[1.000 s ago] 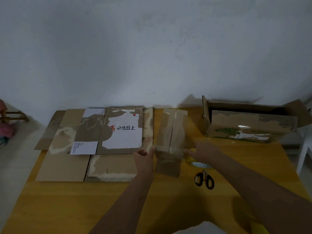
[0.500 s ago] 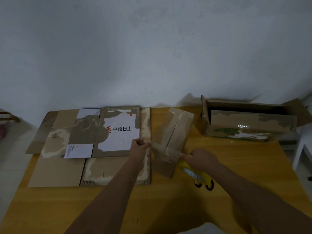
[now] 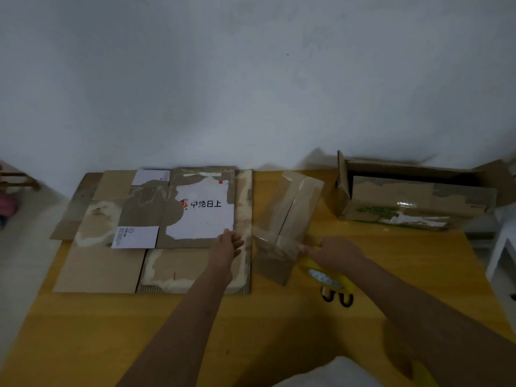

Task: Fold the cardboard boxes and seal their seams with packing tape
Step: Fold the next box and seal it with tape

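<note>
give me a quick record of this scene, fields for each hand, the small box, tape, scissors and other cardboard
left hand: fingers spread, resting on flattened cardboard
right hand: holding yellow tape roll beside small box
small box: taped along its seam, lying askew on table
scissors: partly under tape roll
open box: far right, on its side

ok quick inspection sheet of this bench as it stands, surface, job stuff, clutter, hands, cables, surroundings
surface: yellow wooden table, set against the wall.
job's things: small box taped along its seam; flattened cardboard to its left; open box at back right; tape roll; scissors.
clutter: nothing seen.
grippers: left hand over the flattened cardboard, grip unclear; right hand by the tape roll at the small box's edge.
cables: nothing seen.
surroundings: grey wall; white furniture leg at right.
</note>
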Motion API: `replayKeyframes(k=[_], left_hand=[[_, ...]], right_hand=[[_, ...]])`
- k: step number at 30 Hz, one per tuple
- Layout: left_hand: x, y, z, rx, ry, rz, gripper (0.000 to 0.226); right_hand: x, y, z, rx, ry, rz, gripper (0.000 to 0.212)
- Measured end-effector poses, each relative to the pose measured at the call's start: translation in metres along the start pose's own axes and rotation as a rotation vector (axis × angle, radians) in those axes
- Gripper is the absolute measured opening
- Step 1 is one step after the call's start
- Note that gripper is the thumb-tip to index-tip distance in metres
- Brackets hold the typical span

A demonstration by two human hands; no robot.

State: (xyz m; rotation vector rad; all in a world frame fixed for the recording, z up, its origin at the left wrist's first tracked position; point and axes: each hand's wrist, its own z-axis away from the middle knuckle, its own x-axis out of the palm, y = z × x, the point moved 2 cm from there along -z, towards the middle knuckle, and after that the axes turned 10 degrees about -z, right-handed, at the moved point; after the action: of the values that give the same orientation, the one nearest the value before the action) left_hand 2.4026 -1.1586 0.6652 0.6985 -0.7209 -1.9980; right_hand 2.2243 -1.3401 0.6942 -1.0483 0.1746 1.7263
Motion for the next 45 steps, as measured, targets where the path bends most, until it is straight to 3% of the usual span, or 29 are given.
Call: replayKeyframes(k=[1,3,4,5,7,10,13,16,18,21,23,27,31,34,39,42,45], left_hand=[[-0.004,0.001,0.0,-0.005,0.03,-0.097,0.045],[-0.016,0.0,0.003,0.083,0.175,-0.569,0.052],[-0.019,-0.001,0.01,0.248,0.261,-0.778,0.051],[-0.017,-0.003,0.021,0.496,0.304,-0.811,0.049],[0.001,-0.009,0.05,0.904,0.192,-0.786,0.046],[0.04,-0.036,0.06,1.243,-0.05,-1.226,0.049],[0.047,-0.046,0.053,1.234,-0.075,-1.442,0.053],[0.044,-0.049,0.051,1.23,-0.054,-1.483,0.053],[0.044,-0.047,0.052,1.216,-0.05,-1.485,0.053],[0.046,-0.047,0.056,1.217,-0.05,-1.453,0.053],[0.048,-0.046,0.058,1.215,-0.042,-1.432,0.053],[0.049,-0.043,0.059,1.204,-0.032,-1.406,0.058],[0.05,-0.038,0.059,1.189,-0.066,-1.411,0.062],[0.046,-0.036,0.057,1.205,-0.092,-1.437,0.06],[0.042,-0.031,0.055,1.251,-0.093,-1.448,0.051],[0.04,-0.033,0.054,1.293,-0.072,-1.479,0.047],[0.04,-0.034,0.051,1.31,-0.073,-1.51,0.047]], right_hand=[[0.001,0.001,-0.001,0.003,0.005,0.004,0.062],[0.002,0.002,-0.001,-0.004,0.026,0.008,0.066],[0.002,0.002,-0.001,-0.007,0.032,0.012,0.067],[0.002,0.003,-0.002,-0.006,0.029,0.011,0.068],[0.003,0.002,-0.002,-0.01,0.015,-0.005,0.065],[0.005,0.003,-0.001,-0.036,0.0,-0.017,0.065],[0.009,0.01,-0.004,-0.039,-0.006,-0.06,0.084],[0.014,0.016,0.0,-0.043,-0.033,-0.174,0.09],[0.012,0.024,0.006,-0.088,0.037,-0.409,0.076],[0.009,0.058,0.019,-0.07,0.344,-0.756,0.044],[0.02,0.09,0.021,0.077,0.429,-0.717,0.031],[0.073,0.118,0.021,0.188,0.181,-0.547,0.023],[0.097,0.103,0.017,0.202,0.169,-0.482,0.04],[0.103,0.1,0.013,0.218,0.167,-0.303,0.058],[0.096,0.11,0.023,0.254,0.213,-0.004,0.061],[0.093,0.128,0.032,0.32,0.251,-0.022,0.052],[0.088,0.145,0.038,0.321,0.356,-0.303,0.039]])
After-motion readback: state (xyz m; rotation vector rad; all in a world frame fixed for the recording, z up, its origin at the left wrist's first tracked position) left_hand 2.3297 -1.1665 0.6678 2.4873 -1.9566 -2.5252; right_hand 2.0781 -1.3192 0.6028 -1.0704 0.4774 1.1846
